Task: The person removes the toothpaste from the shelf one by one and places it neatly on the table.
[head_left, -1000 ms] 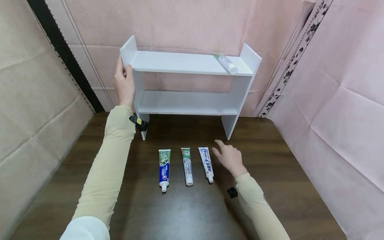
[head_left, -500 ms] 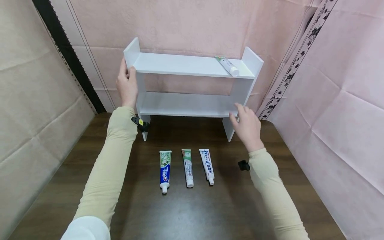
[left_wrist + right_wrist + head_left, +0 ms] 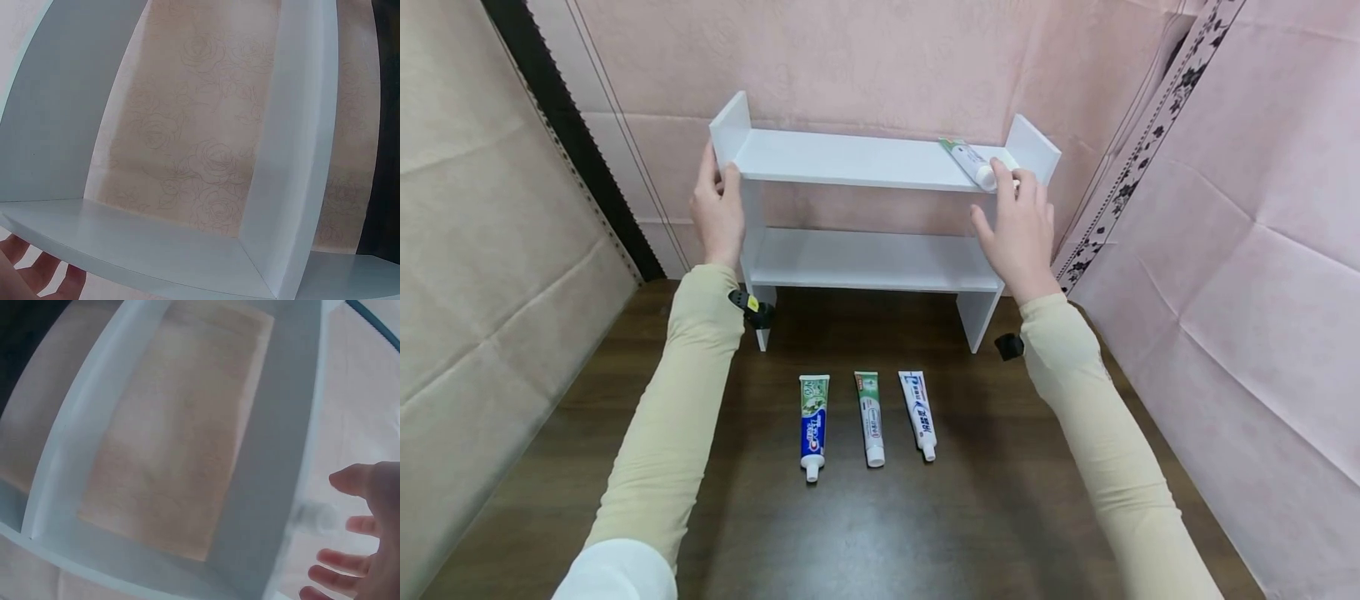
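A white two-tier shelf (image 3: 850,157) stands at the back of the table. My left hand (image 3: 718,212) grips the outer edge of its left side panel; curled fingers (image 3: 42,269) show along that panel in the left wrist view. One white-and-green toothpaste tube (image 3: 964,158) lies aslant at the right end of the upper tier, cap to the front. Right at that cap, my right hand (image 3: 1021,229) is raised with fingers spread and nothing held. In the right wrist view the blurred cap (image 3: 320,517) pokes past the board's edge, just off the fingertips.
Three toothpaste tubes lie in a row on the brown table (image 3: 865,533): a blue-and-green one (image 3: 813,421), a green-and-white one (image 3: 869,417) and a white-and-blue one (image 3: 917,412). Pink cloth walls (image 3: 880,58) enclose the back and sides.
My right hand has risen from beside the white-and-blue tube on the table to the upper tier's right end. The left hand keeps its grip on the shelf.
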`<state>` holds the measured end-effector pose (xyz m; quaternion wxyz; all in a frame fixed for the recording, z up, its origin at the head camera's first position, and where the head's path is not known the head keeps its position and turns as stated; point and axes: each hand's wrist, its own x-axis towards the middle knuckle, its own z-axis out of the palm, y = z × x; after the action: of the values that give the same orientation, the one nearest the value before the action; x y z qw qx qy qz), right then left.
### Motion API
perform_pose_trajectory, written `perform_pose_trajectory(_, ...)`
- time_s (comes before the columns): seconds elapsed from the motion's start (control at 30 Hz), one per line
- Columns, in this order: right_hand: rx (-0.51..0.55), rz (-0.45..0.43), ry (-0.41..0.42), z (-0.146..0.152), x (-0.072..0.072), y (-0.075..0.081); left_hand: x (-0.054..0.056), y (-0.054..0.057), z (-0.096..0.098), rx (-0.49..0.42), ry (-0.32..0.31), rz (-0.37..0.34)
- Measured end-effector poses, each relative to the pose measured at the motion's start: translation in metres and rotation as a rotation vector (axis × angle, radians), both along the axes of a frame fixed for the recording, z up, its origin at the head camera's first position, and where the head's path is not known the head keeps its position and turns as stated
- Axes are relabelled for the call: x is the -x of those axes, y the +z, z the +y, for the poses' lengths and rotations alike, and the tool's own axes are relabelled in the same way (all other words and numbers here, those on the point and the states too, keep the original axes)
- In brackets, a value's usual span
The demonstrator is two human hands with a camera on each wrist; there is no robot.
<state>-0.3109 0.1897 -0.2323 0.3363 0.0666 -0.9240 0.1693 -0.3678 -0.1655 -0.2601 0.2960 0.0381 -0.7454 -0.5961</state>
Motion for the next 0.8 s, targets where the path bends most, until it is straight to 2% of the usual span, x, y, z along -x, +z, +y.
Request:
perform_pose_trajectory(0.2,-0.001,-0.148,0.003,-0.005,0.018,0.006,-0.001,-0.002,0.000,0.007,0.004,-0.002)
perform_pose_trajectory(0.5,0.053,-0.087,-0.039,-0.014,0.027,0.021,0.000,0.000,0.000,0.005,-0.001,-0.007)
perform_pose_trajectory(0.8,0.053,-0.129,-0.084,-0.019,0.035,0.020,0.000,0.001,-0.001,0.009,0.002,0.002)
